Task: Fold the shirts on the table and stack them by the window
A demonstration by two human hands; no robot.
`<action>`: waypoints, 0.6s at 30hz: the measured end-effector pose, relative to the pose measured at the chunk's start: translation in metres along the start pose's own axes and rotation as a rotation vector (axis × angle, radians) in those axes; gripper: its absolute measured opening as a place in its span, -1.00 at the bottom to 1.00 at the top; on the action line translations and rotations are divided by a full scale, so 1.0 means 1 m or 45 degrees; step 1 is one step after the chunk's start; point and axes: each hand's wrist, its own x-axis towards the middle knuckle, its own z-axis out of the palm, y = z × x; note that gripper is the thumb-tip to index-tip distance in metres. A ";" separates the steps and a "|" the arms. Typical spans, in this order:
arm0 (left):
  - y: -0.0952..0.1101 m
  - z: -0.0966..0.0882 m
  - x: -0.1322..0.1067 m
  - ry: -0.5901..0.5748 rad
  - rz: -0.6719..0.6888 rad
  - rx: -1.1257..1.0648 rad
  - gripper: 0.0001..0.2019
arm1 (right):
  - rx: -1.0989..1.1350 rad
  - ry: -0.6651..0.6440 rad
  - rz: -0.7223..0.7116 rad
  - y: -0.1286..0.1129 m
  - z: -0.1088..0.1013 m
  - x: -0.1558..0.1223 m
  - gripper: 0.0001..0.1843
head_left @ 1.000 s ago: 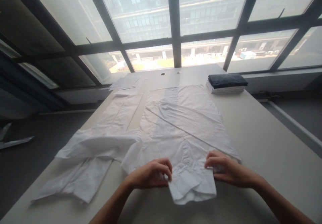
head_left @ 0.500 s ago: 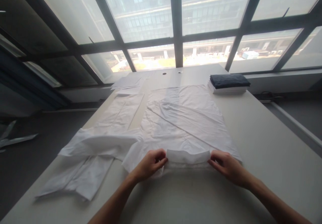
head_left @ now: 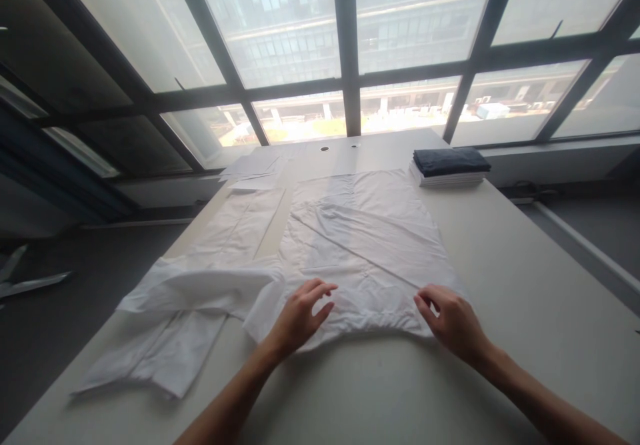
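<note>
A white shirt (head_left: 360, 245) lies spread on the pale table (head_left: 525, 285), its near edge folded under. My left hand (head_left: 300, 315) rests on the shirt's near left part with fingers stretched out and apart, holding nothing. My right hand (head_left: 450, 318) lies on the shirt's near right corner, fingers loosely spread and flat on the cloth. A loose white sleeve (head_left: 195, 288) trails off to the left, with more white cloth (head_left: 150, 358) below it near the table's left edge.
A stack of folded garments (head_left: 450, 165), dark on top, sits at the far right of the table. More flat white fabric (head_left: 247, 215) lies at the far left. Large windows stand behind the table. Dark floor lies on both sides.
The collar flap that hung toward me has been folded over onto the shirt and flattened. Both hands have let go of it and opened on the cloth.
</note>
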 end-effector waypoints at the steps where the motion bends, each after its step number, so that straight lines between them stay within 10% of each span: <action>1: 0.008 0.000 0.002 0.002 0.088 0.023 -0.71 | 0.032 0.078 -0.073 -0.006 0.000 0.002 -0.70; 7: 0.044 0.037 0.020 -0.253 0.389 0.282 -0.51 | -0.028 0.034 -0.509 -0.051 0.038 0.014 -0.33; 18: 0.010 0.062 0.019 -0.340 0.454 0.466 -0.29 | -0.345 -0.149 -0.574 -0.026 0.073 0.006 0.01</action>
